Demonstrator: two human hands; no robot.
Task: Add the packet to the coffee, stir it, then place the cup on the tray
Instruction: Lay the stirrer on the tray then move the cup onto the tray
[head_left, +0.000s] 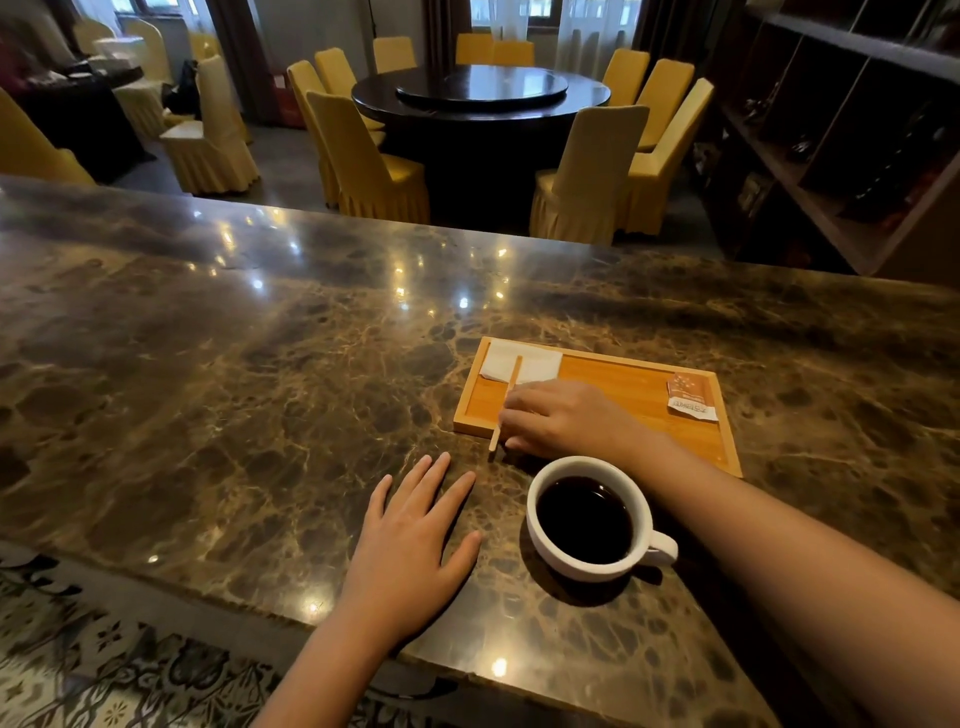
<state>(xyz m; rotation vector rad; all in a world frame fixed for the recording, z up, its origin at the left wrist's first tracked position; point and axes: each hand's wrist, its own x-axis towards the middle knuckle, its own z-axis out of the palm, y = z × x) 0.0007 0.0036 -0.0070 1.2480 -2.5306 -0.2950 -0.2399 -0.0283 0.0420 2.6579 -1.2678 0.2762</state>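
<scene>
Resting flat on the marble counter (260, 395), the left hand (410, 540) lies nearest, fingers spread and holding nothing. Just to its right stands the white cup (589, 519), nearly full of black coffee, handle turned to the right, on the counter just short of the wooden tray (623, 382). The right forearm passes close behind the cup's rim, and that is the likeliest trouble: a drop of the wrist or a careless pull back could clip the rim and slop coffee over the stone. Beyond the cup, the right hand (561, 418) reaches across the tray's near edge, its fingers curled down around the lower part of the wooden stir stick (506, 402); whether they have truly pinched it I cannot tell. The stick slants over the tray's edge, its upper end on a white napkin (522, 364), so a loose grip might let it roll off. Farthest, at the tray's right end, lies the packet (691, 397): small, orange, flat, slightly crumpled, one corner looking torn or folded.
</scene>
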